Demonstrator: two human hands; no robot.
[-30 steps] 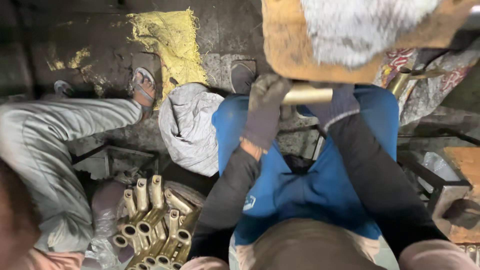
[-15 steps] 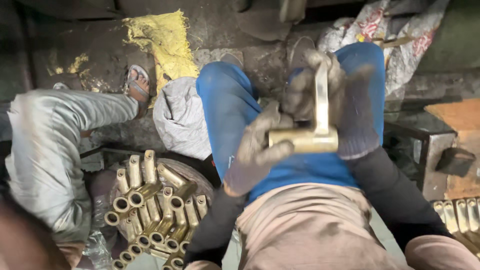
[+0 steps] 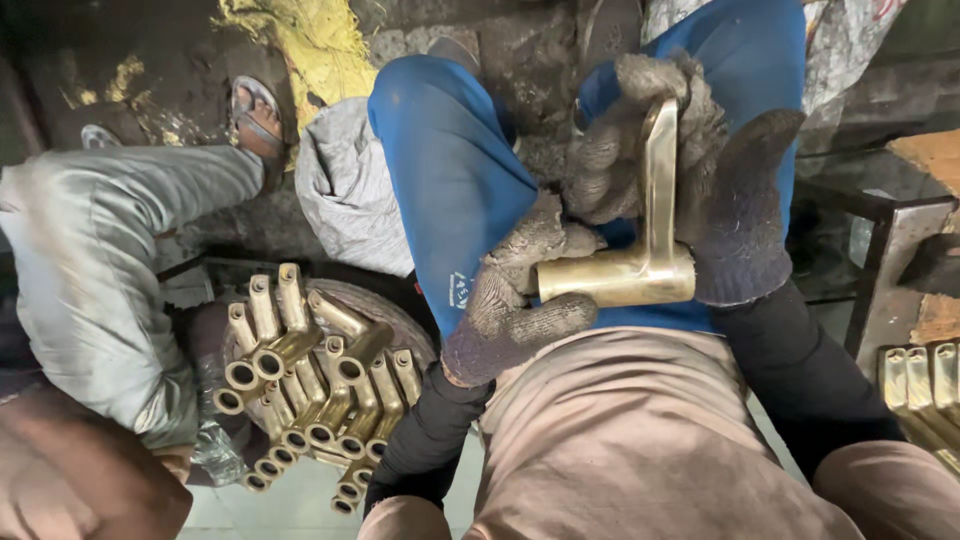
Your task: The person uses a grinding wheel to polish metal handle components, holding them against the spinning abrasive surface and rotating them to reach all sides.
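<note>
**Gloved hands holding an L-shaped brass fitting above the lap**

Nearest the camera lies the person's tan shirt front [image 3: 650, 440], with dark sleeves running out to both sides. At near left, a round basket [image 3: 395, 315] holds a heap of brass pipe fittings [image 3: 310, 385], their open round ends facing the viewer; a second row of similar brass pieces [image 3: 925, 385] shows at the near right edge, beside a metal stand [image 3: 890, 270].

Above the lap, over the blue trousers [image 3: 450, 170], the left hand [image 3: 520, 300], in a grey knitted glove, has its fingers clenched around the open end of the short horizontal arm of an L-shaped brass fitting [image 3: 645, 250]. The right hand [image 3: 730, 200], in a darker worn glove, grasps the same fitting at its bend and cups the long upright arm, which rises toward the far side; its gloved fingers [image 3: 610, 165] curl around the upper part of that arm from behind.

To the left, another person's leg in pale grey trousers [image 3: 110, 260] stretches away, ending in a sandalled foot [image 3: 255, 115]. Between the two people lies a bundled grey cloth [image 3: 345, 190]. Farthest off, a patch of yellow material [image 3: 310, 40] rests on the dark, grimy floor [image 3: 130, 60].
</note>
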